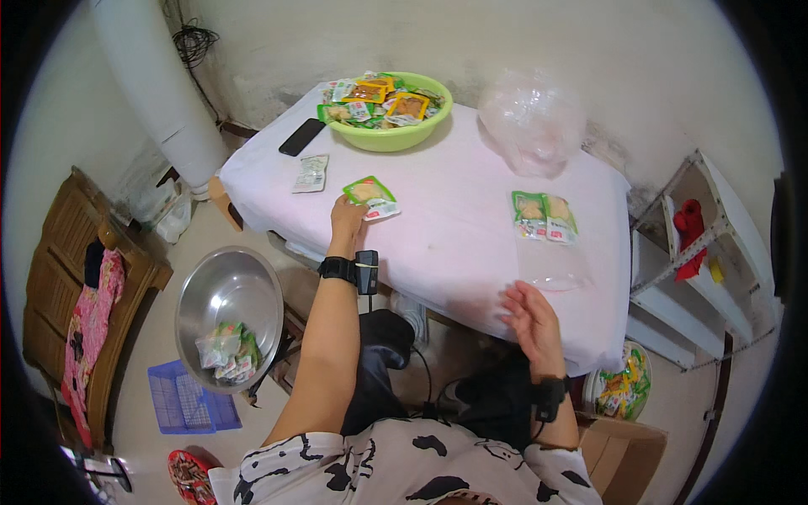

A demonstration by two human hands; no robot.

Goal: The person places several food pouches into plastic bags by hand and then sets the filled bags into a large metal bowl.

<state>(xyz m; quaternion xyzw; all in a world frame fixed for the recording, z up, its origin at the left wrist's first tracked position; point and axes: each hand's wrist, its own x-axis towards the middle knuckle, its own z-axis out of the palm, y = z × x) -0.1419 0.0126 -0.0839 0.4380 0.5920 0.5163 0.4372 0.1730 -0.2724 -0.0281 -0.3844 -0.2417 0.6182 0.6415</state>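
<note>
My left hand (pixel 348 221) has its fingers on the lower left edge of a green-and-white snack packet (pixel 371 194) on the covered table, with the thumb over that edge. Left of it lies another packet, pale side up (pixel 310 173). My right hand (pixel 533 319) is empty with its fingers apart, above the table's front edge. Just beyond it is a flat clear plastic bag (pixel 552 268). Two green packets, one on the left (pixel 529 214) and one on the right (pixel 560 218), lie side by side at the bag's far end; whether they are inside it I cannot tell.
A green basin (pixel 392 140) heaped with packets and a big clear plastic bag (pixel 533 123) stand at the back. A black phone (pixel 302 137) lies near the basin. On the left are a steel basin (pixel 230 284) and a blue basket (pixel 186 398); a cardboard box (pixel 622 451) is at right.
</note>
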